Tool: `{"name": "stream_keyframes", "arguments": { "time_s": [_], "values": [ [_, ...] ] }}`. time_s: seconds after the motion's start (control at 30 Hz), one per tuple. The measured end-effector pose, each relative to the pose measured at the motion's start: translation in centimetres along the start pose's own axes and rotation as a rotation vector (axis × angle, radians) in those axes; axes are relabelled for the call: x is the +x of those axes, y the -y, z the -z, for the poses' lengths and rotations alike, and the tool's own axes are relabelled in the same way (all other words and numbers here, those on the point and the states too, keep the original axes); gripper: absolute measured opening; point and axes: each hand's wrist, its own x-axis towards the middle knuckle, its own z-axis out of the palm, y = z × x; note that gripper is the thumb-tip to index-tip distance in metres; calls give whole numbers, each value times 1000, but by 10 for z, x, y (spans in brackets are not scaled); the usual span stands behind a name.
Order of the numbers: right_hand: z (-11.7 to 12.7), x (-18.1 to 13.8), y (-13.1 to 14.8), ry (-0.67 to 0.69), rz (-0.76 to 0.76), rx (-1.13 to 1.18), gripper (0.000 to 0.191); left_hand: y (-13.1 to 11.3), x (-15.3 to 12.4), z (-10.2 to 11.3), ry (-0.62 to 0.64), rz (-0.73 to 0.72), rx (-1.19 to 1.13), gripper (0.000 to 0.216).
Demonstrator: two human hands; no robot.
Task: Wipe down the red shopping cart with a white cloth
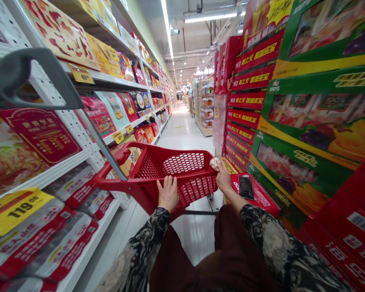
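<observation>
A red plastic shopping cart point(146, 184) with a perforated basket stands crosswise before me, its grey handle point(53, 77) rising to the left. My left hand point(168, 194) grips the near side of the basket, fingers over the top rim. At the basket's right end, my right hand point(224, 177) is closed on a white crumpled cloth or tissue point(214, 163), which touches the rim at the corner. Beside my right wrist, a dark phone-like object point(246, 187) lies on a red carton point(263, 198).
Shelves point(106, 140) of boxed goods line the left, with wrapped packs point(57, 239) low down. Stacked red drink cartons point(243, 101) and green gift boxes point(319, 105) rise close on the right. A pale tiled aisle point(181, 129) runs ahead past a display rack point(204, 105).
</observation>
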Motion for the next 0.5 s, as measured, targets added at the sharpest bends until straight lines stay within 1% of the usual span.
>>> {"name": "stream_keyframes", "arguments": {
  "time_s": [0.1, 0.2, 0.27, 0.37, 0.43, 0.47, 0.5],
  "values": [
    [-4, -19, -1, -7, 9, 13, 53, -3, -1, -7, -2, -88, 2, 62],
    [-11, -52, -10, 21, 13, 31, 48, -12, -1, -16, 23, -153, -6, 62],
    [-17, -75, -17, 79, 12, 29, 46, -18, 0, -23, 32, -164, -3, 63],
    [-24, -100, -23, 217, 40, 28, 43, -26, 1, -30, 33, -217, 4, 63],
    [-24, -107, -22, 304, 74, 38, 43, -30, 2, -33, 30, -243, 1, 63],
    [-22, -107, -20, 326, 86, 43, 43, -32, 2, -34, 26, -250, -3, 63],
    [-17, -104, -16, 320, 91, 51, 45, -33, 3, -35, 22, -262, -7, 62]
  ]
}}
